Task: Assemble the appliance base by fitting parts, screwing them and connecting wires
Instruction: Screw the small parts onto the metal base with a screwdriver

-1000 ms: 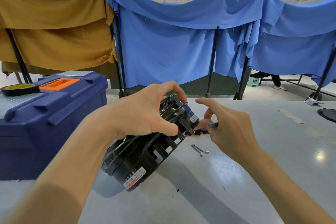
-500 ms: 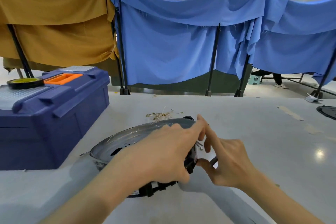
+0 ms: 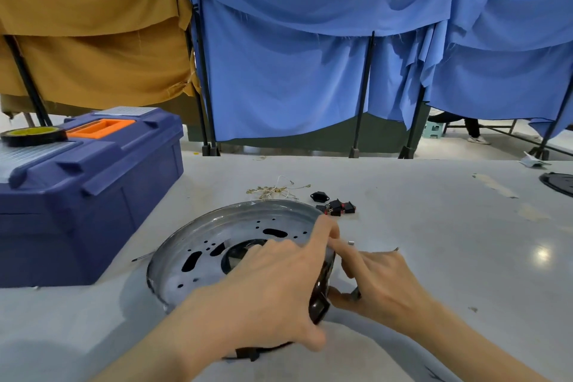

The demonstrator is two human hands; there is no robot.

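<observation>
The round appliance base, a shiny perforated metal dish (image 3: pixel 198 245) in a black plastic body, lies dish-up on the grey table (image 3: pixel 434 226), just right of the dark blue plastic toolbox (image 3: pixel 93 195). Its metal face is pierced with small round holes and a few long slots around a big central opening.

The left hand (image 3: pixel 266 295) lies across it, fingers curled over the rim on the side away from the toolbox and thumb down at the near edge. It looks to me like a steadying grip, so the base won't slide.

The right hand (image 3: pixel 381 282) is tucked against that same side, on the far side from the toolbox. Its forefinger is up at the rim, while thumb and fingers pinch a small dark part (image 3: pixel 357 292), probably being worked into the black wall.

Farther right of the toolbox lie spare black rocker switches (image 3: pixel 338 208) and a tangle of thin brass-tipped wires (image 3: pixel 273 191), within reach. A black tape roll (image 3: pixel 32 135) sits on the toolbox lid.
</observation>
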